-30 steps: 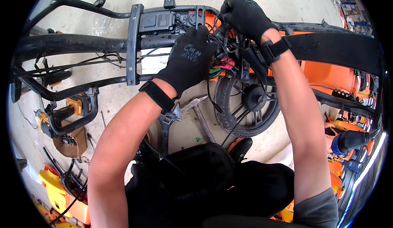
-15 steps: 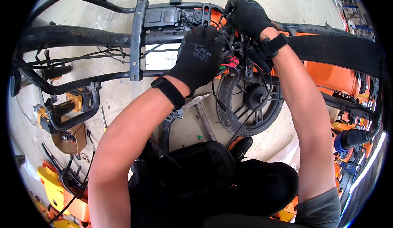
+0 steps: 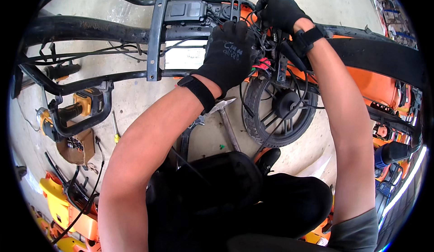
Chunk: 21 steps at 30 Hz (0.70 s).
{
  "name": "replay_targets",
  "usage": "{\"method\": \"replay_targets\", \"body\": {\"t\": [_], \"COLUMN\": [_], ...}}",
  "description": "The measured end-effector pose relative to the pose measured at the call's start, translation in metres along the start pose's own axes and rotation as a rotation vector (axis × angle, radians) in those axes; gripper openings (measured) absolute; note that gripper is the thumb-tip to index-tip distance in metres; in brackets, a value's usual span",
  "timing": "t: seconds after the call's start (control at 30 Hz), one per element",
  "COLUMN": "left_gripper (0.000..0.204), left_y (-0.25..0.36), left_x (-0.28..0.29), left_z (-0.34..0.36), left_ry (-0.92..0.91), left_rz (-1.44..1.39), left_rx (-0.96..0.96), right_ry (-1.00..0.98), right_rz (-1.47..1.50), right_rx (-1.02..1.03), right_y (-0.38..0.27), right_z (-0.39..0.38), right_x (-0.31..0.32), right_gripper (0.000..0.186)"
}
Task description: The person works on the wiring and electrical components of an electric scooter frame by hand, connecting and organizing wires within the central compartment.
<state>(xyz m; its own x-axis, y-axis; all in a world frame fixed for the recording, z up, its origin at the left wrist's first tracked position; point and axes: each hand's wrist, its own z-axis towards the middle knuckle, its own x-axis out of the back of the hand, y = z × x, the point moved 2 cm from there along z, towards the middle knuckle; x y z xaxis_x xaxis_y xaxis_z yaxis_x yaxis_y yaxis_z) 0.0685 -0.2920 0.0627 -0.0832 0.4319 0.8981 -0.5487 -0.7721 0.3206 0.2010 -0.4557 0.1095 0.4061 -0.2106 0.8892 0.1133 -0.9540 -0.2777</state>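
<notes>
Both hands wear black work gloves and are at the orange-and-black frame of a two-wheeled vehicle. My left hand (image 3: 229, 53) lies over a bundle of black wires (image 3: 258, 41), its fingers curled down among them; what they grip is hidden beneath the glove. Farther right and farther off, my right hand (image 3: 281, 12) is closed, fingertips pinched at a black cable by the frame's far rail. Pink and green connectors (image 3: 262, 64) show beside my left hand. A black box (image 3: 185, 11) sits in the frame just left of the wires, near a grey metal crossbar (image 3: 158, 35).
A spoked wheel (image 3: 282, 109) stands below the frame. On the concrete floor lie a hammer (image 3: 229, 127), a screwdriver (image 3: 115, 127), a yellow-and-black power tool (image 3: 74, 109) and a cardboard box (image 3: 77, 147) of small parts. Orange and yellow body panels (image 3: 63, 202) lie at lower left.
The whole view has shifted slightly, so the frame sits a little higher and farther right. Both hands stay at the wires with nearly the same grip.
</notes>
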Motion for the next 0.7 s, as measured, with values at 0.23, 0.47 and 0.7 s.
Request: {"method": "replay_targets", "body": {"t": [0.23, 0.47, 0.7], "left_gripper": [0.043, 0.041, 0.034], "left_y": [0.0, 0.0, -0.002], "left_x": [0.001, 0.004, 0.004], "left_z": [-0.001, 0.001, -0.001], "left_ry": [-0.009, 0.0, 0.053], "left_rz": [0.003, -0.055, -0.032], "left_rx": [0.013, 0.015, 0.012], "right_ry": [-0.077, -0.117, -0.2], "right_rz": [-0.077, -0.189, -0.41], "right_rx": [-0.05, 0.164, 0.281], "right_y": [-0.007, -0.007, -0.01], "right_z": [0.01, 0.008, 0.013], "right_x": [0.0, 0.004, -0.003], "right_gripper": [0.009, 0.009, 0.012]}}
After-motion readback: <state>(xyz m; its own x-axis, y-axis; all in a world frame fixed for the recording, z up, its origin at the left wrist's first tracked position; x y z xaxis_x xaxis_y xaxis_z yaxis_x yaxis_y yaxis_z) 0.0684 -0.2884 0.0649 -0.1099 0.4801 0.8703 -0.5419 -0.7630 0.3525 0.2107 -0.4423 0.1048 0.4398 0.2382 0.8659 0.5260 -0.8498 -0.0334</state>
